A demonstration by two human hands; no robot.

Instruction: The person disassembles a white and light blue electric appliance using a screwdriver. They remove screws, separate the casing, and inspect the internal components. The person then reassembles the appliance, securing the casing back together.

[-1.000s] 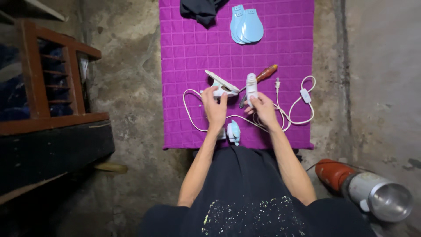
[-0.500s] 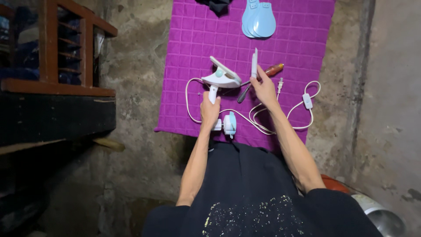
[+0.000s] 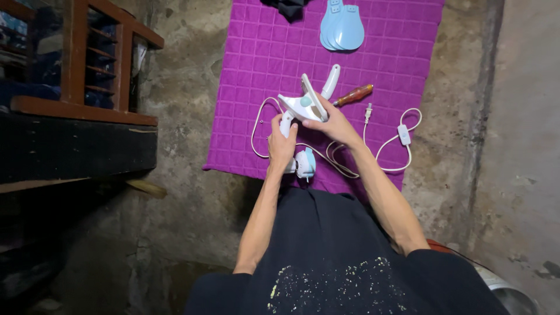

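The person sits on the floor at the edge of a purple quilted cloth mat (image 3: 256, 64). The left hand (image 3: 283, 146) is wrapped tight around the handle of a small white plastic iron with a pale blue dot (image 3: 303, 105), lifted just above the mat. The right hand (image 3: 332, 123) grips the iron's flat bottom part from the side. This looks like the step of taking the iron apart or checking it. Next, both hands would need to hold it steady. A brown-handled screwdriver (image 3: 353, 95) lies near, beside the white power cord (image 3: 385, 151).
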